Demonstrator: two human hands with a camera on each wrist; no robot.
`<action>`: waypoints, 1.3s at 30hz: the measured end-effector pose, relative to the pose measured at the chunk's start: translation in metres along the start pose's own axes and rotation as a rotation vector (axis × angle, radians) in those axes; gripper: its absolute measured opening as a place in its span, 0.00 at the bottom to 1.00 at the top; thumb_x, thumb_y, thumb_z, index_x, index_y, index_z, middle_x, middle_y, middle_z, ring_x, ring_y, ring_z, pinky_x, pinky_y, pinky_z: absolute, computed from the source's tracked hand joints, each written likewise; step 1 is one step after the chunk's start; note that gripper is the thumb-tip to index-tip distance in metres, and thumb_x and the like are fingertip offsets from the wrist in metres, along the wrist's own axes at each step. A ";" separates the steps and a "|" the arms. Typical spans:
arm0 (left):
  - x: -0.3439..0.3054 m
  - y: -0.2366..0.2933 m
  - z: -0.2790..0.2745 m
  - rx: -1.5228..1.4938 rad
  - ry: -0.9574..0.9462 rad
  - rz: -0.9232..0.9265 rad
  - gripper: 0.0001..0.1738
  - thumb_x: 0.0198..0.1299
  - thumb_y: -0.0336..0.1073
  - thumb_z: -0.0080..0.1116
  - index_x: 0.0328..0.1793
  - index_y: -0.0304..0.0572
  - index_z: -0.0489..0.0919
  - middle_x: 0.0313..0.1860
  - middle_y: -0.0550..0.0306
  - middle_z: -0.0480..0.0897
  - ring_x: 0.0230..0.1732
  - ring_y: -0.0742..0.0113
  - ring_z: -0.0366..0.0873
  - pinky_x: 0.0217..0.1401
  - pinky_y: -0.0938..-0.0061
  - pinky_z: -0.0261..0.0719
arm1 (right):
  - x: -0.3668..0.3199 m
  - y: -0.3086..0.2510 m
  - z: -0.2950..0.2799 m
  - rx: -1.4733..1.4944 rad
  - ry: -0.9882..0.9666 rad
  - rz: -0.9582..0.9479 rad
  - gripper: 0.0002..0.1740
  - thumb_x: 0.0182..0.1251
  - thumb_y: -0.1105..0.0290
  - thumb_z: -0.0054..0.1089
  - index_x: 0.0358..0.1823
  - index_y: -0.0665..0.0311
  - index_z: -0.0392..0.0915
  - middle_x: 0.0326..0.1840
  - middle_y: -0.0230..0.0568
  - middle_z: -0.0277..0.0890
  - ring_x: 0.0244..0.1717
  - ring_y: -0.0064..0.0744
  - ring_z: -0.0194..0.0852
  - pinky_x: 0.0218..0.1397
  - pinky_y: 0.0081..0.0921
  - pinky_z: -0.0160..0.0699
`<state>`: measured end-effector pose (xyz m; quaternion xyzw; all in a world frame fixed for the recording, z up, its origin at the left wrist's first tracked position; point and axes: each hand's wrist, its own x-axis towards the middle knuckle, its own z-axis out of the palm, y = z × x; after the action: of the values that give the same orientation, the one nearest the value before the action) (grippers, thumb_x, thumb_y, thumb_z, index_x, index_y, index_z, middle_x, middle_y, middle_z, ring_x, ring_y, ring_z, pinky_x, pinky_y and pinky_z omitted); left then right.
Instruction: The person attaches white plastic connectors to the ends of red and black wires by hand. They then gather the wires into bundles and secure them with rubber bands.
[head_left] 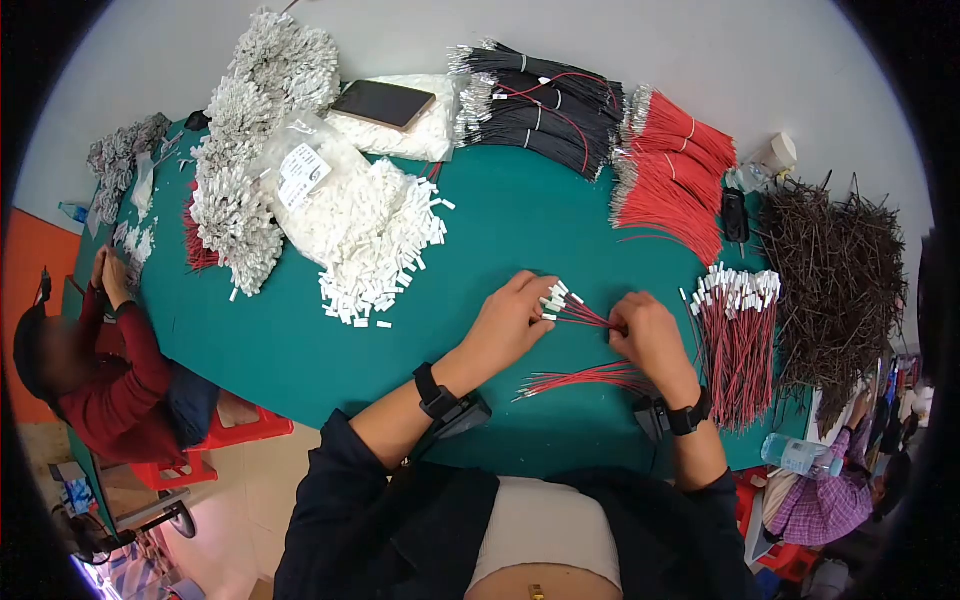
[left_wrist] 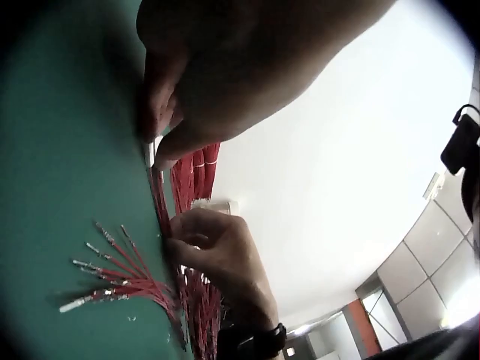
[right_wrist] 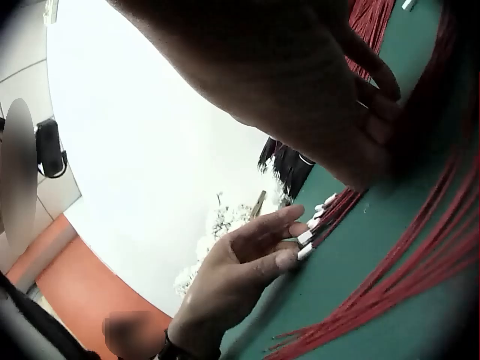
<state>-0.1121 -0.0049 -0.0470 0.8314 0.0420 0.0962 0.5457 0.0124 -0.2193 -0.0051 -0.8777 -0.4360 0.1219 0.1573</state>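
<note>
A small bunch of red wires [head_left: 590,317] with white connectors [head_left: 556,298] on their left ends spans the two hands. My left hand [head_left: 508,322] pinches a white connector at that end; in the right wrist view its thumb and fingers [right_wrist: 232,277] are at the connectors [right_wrist: 305,237]. The right hand [head_left: 650,335] grips the wires farther along, also seen in the left wrist view, where this hand [left_wrist: 225,259] has thumb and fingertips together. Nearer the body, a second bunch of red wires [head_left: 585,378] with bare metal ends lies on the green table [head_left: 480,240].
Loose white connectors [head_left: 375,240] lie at the left, under a phone [head_left: 384,104] on a bag behind. Black wire bundles [head_left: 545,115], red bundles [head_left: 670,170], connector-tipped wires [head_left: 738,340] and a dark wire heap [head_left: 835,280] stand behind and right. Another person [head_left: 105,380] sits far left.
</note>
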 end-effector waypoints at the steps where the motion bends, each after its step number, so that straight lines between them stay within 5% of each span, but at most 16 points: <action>1: 0.000 -0.001 -0.001 -0.039 -0.009 -0.009 0.30 0.52 0.20 0.70 0.64 0.36 0.77 0.50 0.51 0.77 0.41 0.63 0.80 0.44 0.71 0.85 | -0.002 -0.003 0.002 -0.050 0.023 -0.028 0.10 0.46 0.77 0.68 0.31 0.68 0.78 0.34 0.47 0.77 0.43 0.52 0.77 0.48 0.44 0.80; 9: 0.002 -0.001 -0.006 -0.089 0.122 0.037 0.23 0.62 0.24 0.64 0.65 0.38 0.78 0.58 0.50 0.78 0.55 0.59 0.80 0.54 0.69 0.83 | 0.001 -0.011 0.009 -0.217 0.060 -0.036 0.04 0.49 0.77 0.60 0.26 0.69 0.74 0.31 0.52 0.79 0.38 0.56 0.80 0.43 0.48 0.82; 18: 0.005 -0.020 -0.004 -0.287 0.105 -0.035 0.19 0.68 0.26 0.59 0.65 0.40 0.78 0.61 0.55 0.78 0.62 0.64 0.78 0.60 0.72 0.77 | 0.008 -0.005 -0.020 0.206 0.192 0.025 0.07 0.53 0.81 0.60 0.33 0.69 0.73 0.26 0.54 0.74 0.28 0.55 0.76 0.35 0.42 0.75; 23: 0.005 -0.011 -0.006 -0.292 0.087 -0.028 0.18 0.68 0.27 0.60 0.63 0.40 0.79 0.61 0.55 0.78 0.61 0.65 0.78 0.59 0.71 0.78 | -0.018 -0.004 -0.060 0.327 0.474 0.126 0.06 0.59 0.80 0.62 0.38 0.69 0.76 0.26 0.47 0.75 0.25 0.36 0.77 0.32 0.31 0.76; 24: 0.004 -0.010 -0.007 -0.250 0.070 -0.022 0.17 0.67 0.27 0.61 0.62 0.39 0.80 0.59 0.54 0.79 0.60 0.64 0.79 0.58 0.70 0.78 | -0.031 0.008 -0.063 0.316 0.483 0.222 0.07 0.63 0.81 0.62 0.41 0.69 0.76 0.27 0.35 0.77 0.29 0.19 0.75 0.31 0.21 0.74; 25: 0.004 -0.008 -0.007 -0.207 0.056 -0.019 0.16 0.66 0.28 0.62 0.60 0.38 0.81 0.57 0.53 0.80 0.59 0.63 0.79 0.57 0.70 0.79 | -0.043 0.014 -0.071 0.280 0.541 0.258 0.06 0.64 0.81 0.61 0.42 0.69 0.76 0.28 0.35 0.79 0.30 0.18 0.76 0.32 0.20 0.75; 27: 0.003 0.002 -0.007 -0.105 0.009 0.012 0.16 0.64 0.29 0.65 0.58 0.37 0.82 0.55 0.51 0.81 0.57 0.59 0.80 0.57 0.68 0.79 | -0.066 0.031 -0.082 0.287 0.627 0.395 0.06 0.61 0.80 0.63 0.39 0.69 0.77 0.26 0.44 0.80 0.27 0.27 0.79 0.33 0.27 0.76; 30: -0.003 0.010 -0.005 0.087 -0.131 0.124 0.17 0.59 0.33 0.70 0.53 0.37 0.83 0.52 0.49 0.82 0.53 0.51 0.81 0.56 0.64 0.80 | -0.097 0.072 -0.080 0.088 0.757 0.463 0.05 0.62 0.80 0.63 0.38 0.70 0.77 0.25 0.44 0.78 0.25 0.29 0.77 0.32 0.27 0.76; 31: -0.006 0.014 -0.003 0.171 -0.219 0.203 0.19 0.56 0.35 0.73 0.52 0.37 0.83 0.50 0.48 0.82 0.51 0.47 0.80 0.55 0.62 0.80 | -0.105 0.079 -0.081 0.060 0.685 0.575 0.08 0.60 0.80 0.65 0.40 0.71 0.78 0.33 0.49 0.81 0.32 0.39 0.81 0.39 0.32 0.79; 33: -0.015 0.026 0.005 0.244 -0.302 0.204 0.22 0.51 0.40 0.76 0.49 0.38 0.82 0.48 0.48 0.80 0.50 0.44 0.79 0.55 0.59 0.80 | -0.116 0.083 -0.070 -0.411 0.650 0.475 0.14 0.56 0.78 0.69 0.45 0.70 0.79 0.45 0.54 0.80 0.46 0.51 0.80 0.50 0.40 0.79; 37: -0.030 0.044 0.020 0.665 -0.363 0.244 0.23 0.47 0.41 0.77 0.44 0.37 0.80 0.47 0.48 0.77 0.53 0.48 0.78 0.53 0.57 0.80 | -0.107 0.038 -0.061 -0.094 0.506 0.325 0.23 0.51 0.76 0.72 0.51 0.70 0.79 0.54 0.55 0.77 0.57 0.56 0.75 0.59 0.46 0.76; 39: -0.032 0.047 0.027 0.774 -0.458 0.252 0.18 0.46 0.38 0.74 0.39 0.36 0.80 0.43 0.47 0.78 0.49 0.50 0.79 0.48 0.58 0.81 | -0.100 0.013 -0.045 -0.057 0.165 -0.012 0.28 0.48 0.73 0.75 0.54 0.70 0.78 0.53 0.52 0.78 0.57 0.53 0.76 0.61 0.44 0.76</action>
<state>-0.1391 -0.0535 -0.0181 0.9723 -0.1482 -0.0472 0.1747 -0.0214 -0.3152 0.0393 -0.8862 -0.4301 0.0360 0.1683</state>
